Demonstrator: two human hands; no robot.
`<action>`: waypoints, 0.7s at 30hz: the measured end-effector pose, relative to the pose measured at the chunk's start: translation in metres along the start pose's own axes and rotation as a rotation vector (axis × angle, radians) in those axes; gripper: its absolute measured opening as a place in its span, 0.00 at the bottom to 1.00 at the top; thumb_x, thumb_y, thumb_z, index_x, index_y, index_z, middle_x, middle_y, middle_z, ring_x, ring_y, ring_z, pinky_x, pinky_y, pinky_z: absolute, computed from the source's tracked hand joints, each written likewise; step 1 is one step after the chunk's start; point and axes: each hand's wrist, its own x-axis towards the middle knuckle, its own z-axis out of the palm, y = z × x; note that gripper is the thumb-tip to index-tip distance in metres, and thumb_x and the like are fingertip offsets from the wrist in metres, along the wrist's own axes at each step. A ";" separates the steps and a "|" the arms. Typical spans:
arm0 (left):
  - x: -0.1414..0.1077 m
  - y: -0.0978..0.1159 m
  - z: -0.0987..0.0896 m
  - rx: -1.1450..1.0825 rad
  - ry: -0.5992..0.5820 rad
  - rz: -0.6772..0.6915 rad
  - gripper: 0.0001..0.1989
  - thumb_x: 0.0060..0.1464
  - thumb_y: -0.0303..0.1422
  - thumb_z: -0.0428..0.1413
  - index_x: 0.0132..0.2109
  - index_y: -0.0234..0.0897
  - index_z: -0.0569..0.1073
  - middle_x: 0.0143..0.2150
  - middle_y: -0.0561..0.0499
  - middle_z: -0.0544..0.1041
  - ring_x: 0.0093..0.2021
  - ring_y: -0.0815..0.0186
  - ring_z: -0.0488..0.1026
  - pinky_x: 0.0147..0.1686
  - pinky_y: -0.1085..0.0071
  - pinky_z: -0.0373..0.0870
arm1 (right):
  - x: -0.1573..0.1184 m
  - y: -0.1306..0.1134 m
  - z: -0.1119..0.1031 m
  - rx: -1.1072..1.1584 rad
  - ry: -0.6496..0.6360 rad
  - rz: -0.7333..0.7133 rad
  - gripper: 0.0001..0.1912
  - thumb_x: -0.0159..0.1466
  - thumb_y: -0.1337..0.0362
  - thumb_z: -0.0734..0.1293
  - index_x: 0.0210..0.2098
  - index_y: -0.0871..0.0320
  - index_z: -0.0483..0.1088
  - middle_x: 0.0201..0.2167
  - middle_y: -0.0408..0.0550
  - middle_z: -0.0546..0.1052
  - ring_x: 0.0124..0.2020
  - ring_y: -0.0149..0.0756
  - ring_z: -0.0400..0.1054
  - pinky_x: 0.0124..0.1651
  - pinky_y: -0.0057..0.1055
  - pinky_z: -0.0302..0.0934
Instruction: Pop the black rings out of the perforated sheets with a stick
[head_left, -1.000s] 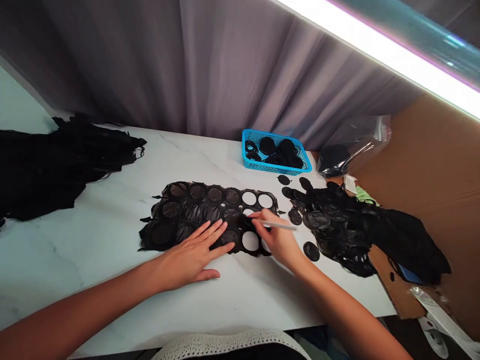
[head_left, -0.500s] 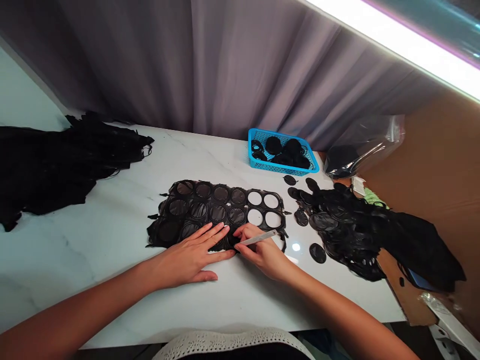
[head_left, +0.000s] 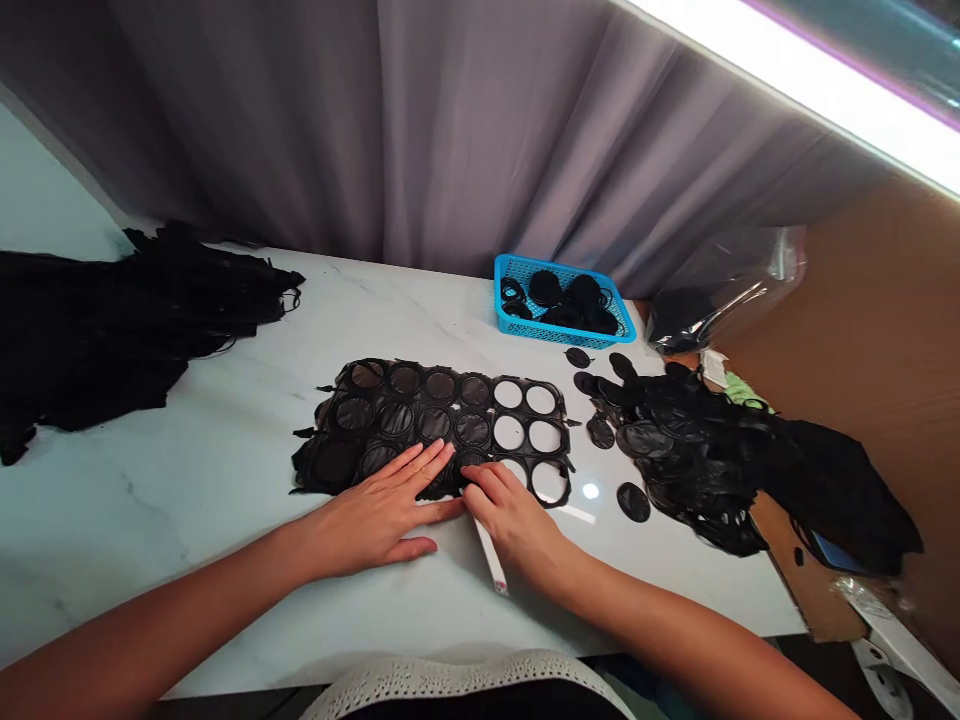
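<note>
A black sheet (head_left: 412,452) with rows of round rings lies on the table. Several circles at its right end are open and show white. My left hand (head_left: 379,515) rests flat across the near edge of the sheet, fingers stretched out. Beside it, my right hand (head_left: 521,520) is closed around a slim white pen-like tool (head_left: 489,555), whose reddish end points down towards me. The tool's other end is hidden under my right fingers, which are at a circle in the near row. Thumb and fingertips of that hand are partly hidden.
A blue basket (head_left: 566,330) holding black round pieces stands behind the sheet. Loose black discs (head_left: 634,502) and a heap of black pieces (head_left: 697,460) lie to the right. Black fabric (head_left: 97,330) covers the far left. A clear plastic bag (head_left: 727,285) sits at the back right.
The white tool has swung from pointing up to the right to pointing down towards me. My right hand has turned over it, while my left hand stays almost still.
</note>
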 end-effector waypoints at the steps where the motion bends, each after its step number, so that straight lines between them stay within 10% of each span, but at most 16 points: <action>1: 0.000 0.001 0.000 0.003 0.003 -0.002 0.31 0.63 0.40 0.56 0.69 0.55 0.56 0.75 0.51 0.29 0.73 0.49 0.42 0.69 0.54 0.42 | 0.001 0.005 -0.002 -0.018 0.005 0.008 0.08 0.66 0.75 0.60 0.38 0.57 0.67 0.47 0.59 0.72 0.47 0.46 0.65 0.49 0.42 0.65; 9: 0.000 0.007 -0.008 0.022 -0.002 -0.020 0.29 0.63 0.44 0.56 0.68 0.56 0.58 0.75 0.51 0.32 0.72 0.47 0.44 0.68 0.53 0.46 | 0.028 0.092 -0.061 -0.034 0.412 0.456 0.08 0.69 0.65 0.57 0.39 0.56 0.68 0.36 0.53 0.75 0.39 0.44 0.69 0.42 0.39 0.63; 21: 0.029 -0.006 0.006 0.151 0.048 -0.192 0.32 0.64 0.50 0.51 0.69 0.44 0.56 0.73 0.40 0.48 0.72 0.51 0.45 0.67 0.54 0.46 | 0.052 0.069 -0.033 0.454 -0.036 0.134 0.07 0.69 0.66 0.60 0.36 0.57 0.69 0.40 0.49 0.74 0.39 0.36 0.68 0.42 0.33 0.64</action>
